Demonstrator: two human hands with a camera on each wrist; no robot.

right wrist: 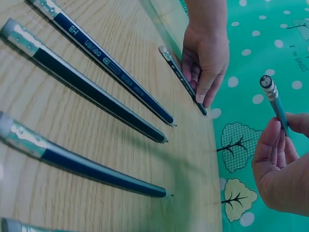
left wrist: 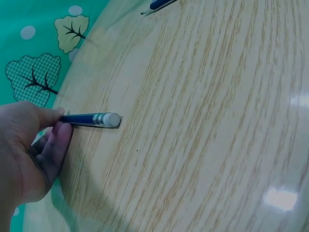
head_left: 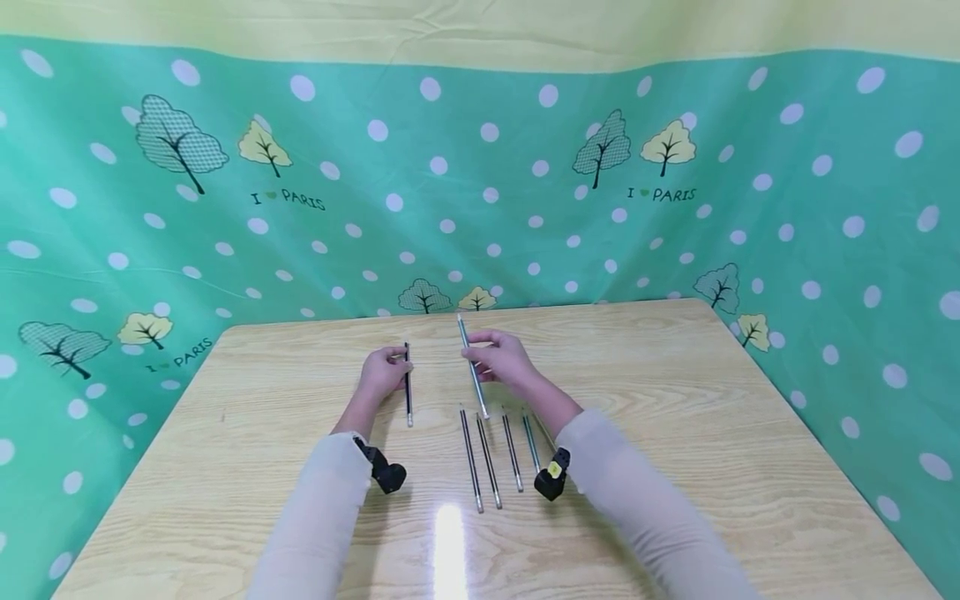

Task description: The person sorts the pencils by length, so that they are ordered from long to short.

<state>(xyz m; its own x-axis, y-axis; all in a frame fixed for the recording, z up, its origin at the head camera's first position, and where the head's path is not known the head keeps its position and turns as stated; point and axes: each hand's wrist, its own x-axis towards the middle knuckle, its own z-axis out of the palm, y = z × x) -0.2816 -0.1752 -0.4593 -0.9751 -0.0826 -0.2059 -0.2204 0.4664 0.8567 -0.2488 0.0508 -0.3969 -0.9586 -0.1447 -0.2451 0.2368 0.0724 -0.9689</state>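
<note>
My left hand (head_left: 383,372) pinches a dark pencil (head_left: 408,402) between thumb and fingers near the far part of the table. Its white eraser end points toward me, close to the tabletop in the left wrist view. To the right, my right hand (head_left: 504,360) grips a teal pencil (head_left: 478,393), raised above the table and tilted, with its eraser end nearer me. Between my arms lie several pencils side by side, among them a dark one (head_left: 471,458), a second dark one (head_left: 489,462), a third (head_left: 512,454) and a teal one (head_left: 531,440). My right forearm partly hides another.
The pencils lie on a light wooden table (head_left: 262,467) with a bright reflection near the front. A green dotted curtain (head_left: 465,183) with printed trees hangs behind and along both sides. Black wrist cameras, one a black device (head_left: 388,475), sit on both sleeves.
</note>
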